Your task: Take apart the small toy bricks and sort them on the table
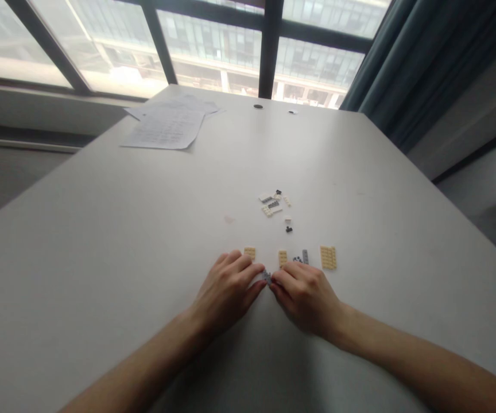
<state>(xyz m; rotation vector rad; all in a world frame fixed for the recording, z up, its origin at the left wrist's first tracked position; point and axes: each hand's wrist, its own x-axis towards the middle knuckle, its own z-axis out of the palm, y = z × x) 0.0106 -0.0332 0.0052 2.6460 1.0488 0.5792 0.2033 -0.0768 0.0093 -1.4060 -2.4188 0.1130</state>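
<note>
Between my two hands is a small grey brick piece (267, 277), pinched at its left side by my left hand (231, 287) and at its right side by my right hand (303, 292). Just beyond the left fingers lies a tan studded plate (250, 252). Another tan plate (283, 258) is past the right fingertips, partly hidden by them. Small dark pieces (297, 260) and a long grey brick (305, 256) sit behind my right hand. Farther right rest tan plates (328, 257) side by side.
A loose group of white, cream and grey pieces (272, 204) lies farther back on the white table (166, 229), with a small black piece (289, 229) nearer. Printed papers (166, 126) are at the far left edge. Windows and a blue curtain (394, 63) stand behind.
</note>
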